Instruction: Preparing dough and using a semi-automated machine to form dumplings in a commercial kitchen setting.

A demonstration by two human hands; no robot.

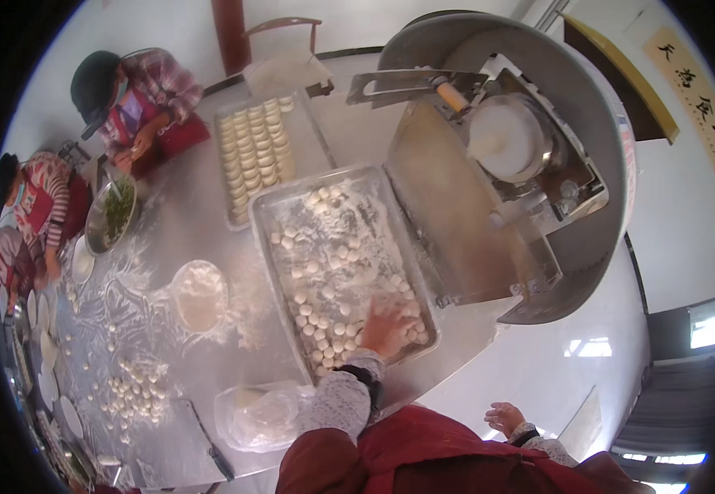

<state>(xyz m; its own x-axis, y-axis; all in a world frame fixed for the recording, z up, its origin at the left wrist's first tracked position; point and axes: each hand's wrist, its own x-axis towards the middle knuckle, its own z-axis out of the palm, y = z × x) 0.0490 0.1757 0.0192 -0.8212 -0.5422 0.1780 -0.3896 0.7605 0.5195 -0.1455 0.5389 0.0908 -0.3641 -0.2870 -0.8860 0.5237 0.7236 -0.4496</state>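
My left hand (387,326) is in the near right part of a floured metal tray (261,238), blurred, with its fingers spread over a cluster of small dough balls (418,333). More dough balls (312,319) are scattered through the tray, several of them just left of the hand. Loose white flour (357,213) coats the tray's bottom. My right hand (505,418) hangs beside my red apron (419,435), off the table. Its fingers are loosely bent, and I see nothing in them.
A dough machine (456,204) stands beyond the tray's right side. Rows of dumplings (252,148) fill another tray. Leftward are a flour bowl (200,295), loose dough pieces (135,395), a knife (220,460), a plastic bag (262,417) and a bowl of green filling (117,213). Co-workers (141,105) work opposite.
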